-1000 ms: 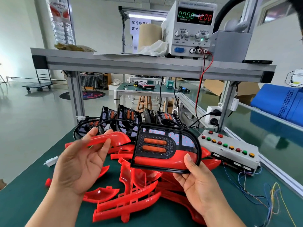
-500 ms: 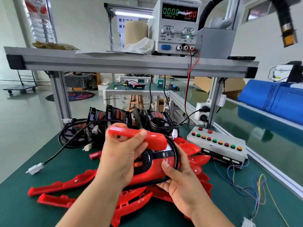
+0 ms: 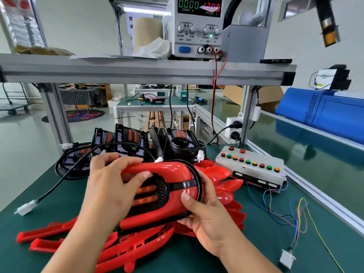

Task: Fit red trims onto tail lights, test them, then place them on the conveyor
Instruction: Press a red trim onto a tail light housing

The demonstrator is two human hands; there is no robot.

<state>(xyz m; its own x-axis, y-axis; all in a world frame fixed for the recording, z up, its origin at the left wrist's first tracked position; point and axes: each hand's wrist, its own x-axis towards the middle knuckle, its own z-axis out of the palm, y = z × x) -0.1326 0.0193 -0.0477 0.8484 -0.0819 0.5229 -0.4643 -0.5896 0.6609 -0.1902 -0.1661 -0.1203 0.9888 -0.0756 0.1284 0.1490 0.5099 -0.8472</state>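
In the head view, the tail light [image 3: 157, 196] sits at the centre of the frame, held above the green worktop [image 3: 260, 245] between both hands. The left hand [image 3: 110, 186] curls its fingers over the upper red trim [image 3: 167, 168], with the thumb pressed on the face of the lamp beside the two orange strips. The right hand [image 3: 206, 217] grips the lamp's lower right edge, its thumb lying on the red lower part.

A black cable [image 3: 65, 178] runs from behind the lamp to a white connector [image 3: 25, 207] that lies on the worktop at the left edge. Loose red trims [image 3: 128, 251] are heaped under and to the right of the lamp. More black tail lights [image 3: 130, 138] stand crowded behind it.

At centre right, a grey button box [image 3: 252, 164] with red, green and yellow buttons rests on the worktop, with thin coloured wires trailing from it. The green conveyor [image 3: 299, 150] runs along the right side, and a blue block [image 3: 325, 113] lies beyond it.

On the shelf [image 3: 137, 69] at top centre stands a power supply [image 3: 197, 30]. Its green display reads 0.000; the red display beside it is washed by glare and looks like 12.00. Small labels read CURRENT, VOLTAGE, COARSE, FINE, ON and OFF. A sign behind it shows Chinese characters, mostly hidden
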